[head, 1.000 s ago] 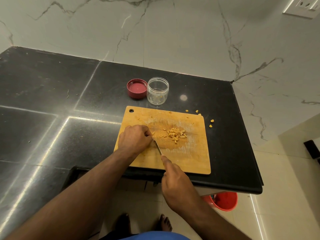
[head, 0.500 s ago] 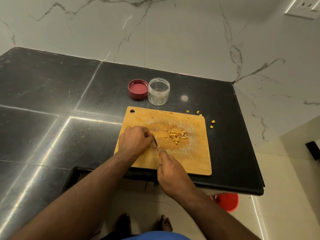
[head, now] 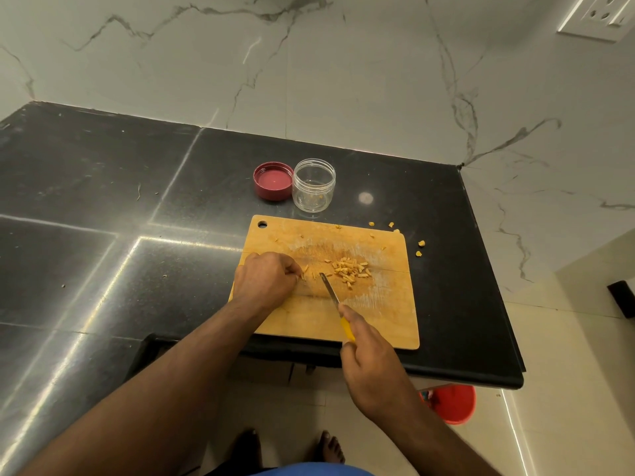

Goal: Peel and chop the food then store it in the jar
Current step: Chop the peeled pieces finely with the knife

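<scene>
Black countertop (head: 103, 207) against a marbled wall; wooden cutting board (head: 385, 314) sits at its near right edge, just this side of the jar; red bucket (head: 453, 403) on the floor below the counter edge.

Jar (head: 313, 184) is clear, open, upright, touching or nearly touching its red lid (head: 273, 180), which lies inside-up on its left; a few yellow bits show at the jar bottom, otherwise it looks close to empty.

Left hand (head: 264, 280) rests on the board's left part, fingers curled, tips pinching the last small uncut piece of food (head: 304, 272); right hand (head: 369, 362) is clenched round the yellow handle of the knife (head: 330, 290), blade pointing away toward the pile.

Change: half a second ago the right hand sat tight beside the left with the blade right at the fingertips; now it has pulled back toward the board's near edge and the blade is clear of the left hand, tip between the held piece and the chopped pile (head: 350, 271); reads as the stroke ending and the knife resetting for the next cut.

Implication: chopping is nearly done, only a stub left; transfer to the jar not started; stray bits (head: 420, 243) lie on the counter off the board's far right corner and would need collecting.
</scene>
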A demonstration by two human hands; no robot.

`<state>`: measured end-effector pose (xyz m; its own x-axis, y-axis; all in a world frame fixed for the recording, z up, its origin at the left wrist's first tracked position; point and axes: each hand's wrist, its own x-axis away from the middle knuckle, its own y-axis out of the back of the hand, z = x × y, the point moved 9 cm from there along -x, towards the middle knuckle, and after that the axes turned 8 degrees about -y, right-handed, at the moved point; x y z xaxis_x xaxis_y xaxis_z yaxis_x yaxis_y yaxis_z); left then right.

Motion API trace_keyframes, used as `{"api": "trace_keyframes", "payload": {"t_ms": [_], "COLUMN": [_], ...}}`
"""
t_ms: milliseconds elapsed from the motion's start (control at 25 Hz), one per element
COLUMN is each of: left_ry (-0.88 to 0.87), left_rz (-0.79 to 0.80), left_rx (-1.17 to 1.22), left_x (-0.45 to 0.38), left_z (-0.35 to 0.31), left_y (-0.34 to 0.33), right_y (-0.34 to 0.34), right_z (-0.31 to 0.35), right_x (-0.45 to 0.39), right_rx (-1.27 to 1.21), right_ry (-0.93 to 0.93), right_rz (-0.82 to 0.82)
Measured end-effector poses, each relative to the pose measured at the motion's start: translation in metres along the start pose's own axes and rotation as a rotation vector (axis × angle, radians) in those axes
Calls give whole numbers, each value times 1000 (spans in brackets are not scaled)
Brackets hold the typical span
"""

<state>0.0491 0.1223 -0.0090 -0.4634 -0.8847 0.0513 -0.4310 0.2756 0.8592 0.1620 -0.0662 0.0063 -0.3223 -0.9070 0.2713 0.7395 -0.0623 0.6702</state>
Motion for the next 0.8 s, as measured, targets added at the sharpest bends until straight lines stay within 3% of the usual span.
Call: {"api": "trace_keyframes", "payload": {"t_ms": [320,520,800], "left_ry": [84,94,78], "left_rz": [-13,1,8], "left_rx": [177,202,201], "left_x": [1,9,12], "left_z": [25,37,36], "left_y": [18,18,18], "right_y": [-25,-1,-21], "right_z": [15,-12,15], "right_x": [-17,-13,-26], "right_rx": [109,30,70], "right_ry": [90,-30,67], "right_rz": [63,-82,23]}}
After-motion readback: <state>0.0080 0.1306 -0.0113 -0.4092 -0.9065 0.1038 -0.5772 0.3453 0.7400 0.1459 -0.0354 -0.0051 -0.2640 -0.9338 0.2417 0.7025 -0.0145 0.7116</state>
